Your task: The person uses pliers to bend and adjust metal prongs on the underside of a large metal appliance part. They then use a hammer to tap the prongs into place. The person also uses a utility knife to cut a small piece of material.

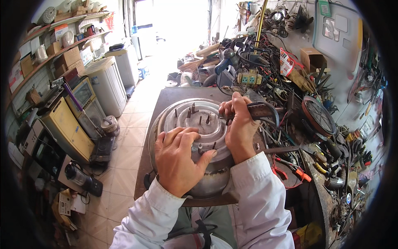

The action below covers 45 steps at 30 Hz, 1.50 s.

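Metal vessel, pegs atop; left hand spread on it, right hand gripping black tool

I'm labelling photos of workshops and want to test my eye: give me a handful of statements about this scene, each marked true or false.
1. The right hand grips a dark tool. True.
2. The left hand holds a hammer. False: it holds no tool and lies spread over the round metal part.
3. Pins stick up from the round metal part. True.
4. The round metal part lies on the floor. False: it is on the table.
5. The blender is right of the table. False: it is on the left.
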{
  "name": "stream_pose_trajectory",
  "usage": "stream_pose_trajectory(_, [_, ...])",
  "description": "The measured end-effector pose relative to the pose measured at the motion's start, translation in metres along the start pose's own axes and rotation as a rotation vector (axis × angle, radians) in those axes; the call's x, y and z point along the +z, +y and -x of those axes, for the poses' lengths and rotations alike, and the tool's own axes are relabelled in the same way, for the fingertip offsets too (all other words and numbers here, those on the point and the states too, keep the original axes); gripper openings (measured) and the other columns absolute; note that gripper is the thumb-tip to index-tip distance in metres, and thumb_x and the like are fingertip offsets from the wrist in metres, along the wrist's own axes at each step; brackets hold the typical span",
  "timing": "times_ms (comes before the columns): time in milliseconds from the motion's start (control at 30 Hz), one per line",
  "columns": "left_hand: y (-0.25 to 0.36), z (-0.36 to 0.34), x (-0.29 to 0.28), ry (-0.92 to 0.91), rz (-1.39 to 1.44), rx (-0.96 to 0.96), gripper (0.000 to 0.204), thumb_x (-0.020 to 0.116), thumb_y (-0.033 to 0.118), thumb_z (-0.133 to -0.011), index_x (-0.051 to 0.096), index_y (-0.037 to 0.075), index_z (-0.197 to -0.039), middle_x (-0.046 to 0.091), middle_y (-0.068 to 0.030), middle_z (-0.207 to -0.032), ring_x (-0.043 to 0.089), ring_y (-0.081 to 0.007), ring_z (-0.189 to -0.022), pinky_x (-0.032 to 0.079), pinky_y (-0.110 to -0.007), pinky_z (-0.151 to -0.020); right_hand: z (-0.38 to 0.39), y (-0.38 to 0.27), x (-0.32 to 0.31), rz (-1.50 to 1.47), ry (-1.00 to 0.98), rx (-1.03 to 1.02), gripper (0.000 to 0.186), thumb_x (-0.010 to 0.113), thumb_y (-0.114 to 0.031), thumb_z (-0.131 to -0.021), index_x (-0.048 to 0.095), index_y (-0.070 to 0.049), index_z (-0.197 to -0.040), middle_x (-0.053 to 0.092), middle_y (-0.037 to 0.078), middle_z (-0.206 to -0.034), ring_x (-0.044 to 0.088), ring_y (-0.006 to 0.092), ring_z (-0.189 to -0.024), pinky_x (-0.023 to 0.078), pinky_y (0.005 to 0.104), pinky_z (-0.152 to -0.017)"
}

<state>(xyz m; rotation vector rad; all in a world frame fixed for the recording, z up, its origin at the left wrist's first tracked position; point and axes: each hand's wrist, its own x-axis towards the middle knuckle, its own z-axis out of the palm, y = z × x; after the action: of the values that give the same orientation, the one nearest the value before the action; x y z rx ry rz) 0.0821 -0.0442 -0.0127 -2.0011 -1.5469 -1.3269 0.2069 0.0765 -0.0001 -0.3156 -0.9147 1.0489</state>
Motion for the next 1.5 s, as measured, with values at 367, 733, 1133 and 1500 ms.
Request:
stream_pose_trajectory(367, [0.014, -0.001, 0.025, 0.086, -0.079, -0.104, 0.043, 0.086, 0.030, -0.072, 0.062, 0.008, -0.101, 0.070, -0.0064, -0.106, 0.060, -0.0286, -0.111, 0.039, -0.045, -0.098, 0.003, 0.000, -0.004, 0.200, 0.020, 0.003, 0.027, 0.068, -0.025, -0.099, 0.065, 0.000, -0.087, 0.071, 0.012, -0.091, 0.067, 0.0197, -0.091, 0.050, 0.0344, -0.090])
stream_pose_trajectory(733, [-0.008, -0.016, 0.016, -0.075, 0.016, 0.080, 0.054, 0.084, 0.034, -0.071, 0.068, 0.008, -0.115, 0.070, -0.0063, -0.114, 0.060, -0.0264, -0.111, 0.041, -0.043, -0.095, -0.014, 0.006, -0.026, 0.127, -0.162, 0.033, 0.026, 0.069, -0.020, -0.099, 0.065, 0.000, -0.082, 0.066, 0.004, -0.083, 0.059, 0.0108, -0.082, 0.048, 0.0270, -0.081])
stream_pose_trajectory(1133, [-0.007, -0.016, 0.020, -0.049, -0.021, 0.062, 0.047, 0.080, 0.033, -0.076, 0.071, 0.004, -0.112, 0.070, -0.0111, -0.116, 0.060, -0.0316, -0.118, 0.042, -0.045, -0.104, -0.014, 0.006, -0.023, 0.419, -0.184, -0.220, 0.016, 0.070, -0.016, -0.097, 0.069, 0.000, -0.098, 0.070, 0.010, -0.111, 0.063, 0.0158, -0.105, 0.047, 0.0314, -0.096])
stream_pose_trajectory(1500, [-0.006, -0.016, 0.020, -0.030, -0.018, 0.071, 0.045, 0.080, 0.031, -0.076, 0.071, 0.004, -0.111, 0.070, -0.0109, -0.116, 0.060, -0.0311, -0.117, 0.042, -0.044, -0.104, -0.025, -0.001, -0.023, 0.144, -0.163, -0.014, 0.025, 0.069, -0.026, -0.098, 0.059, -0.004, -0.092, 0.070, 0.012, -0.091, 0.069, 0.0232, -0.091, 0.052, 0.0342, -0.089])
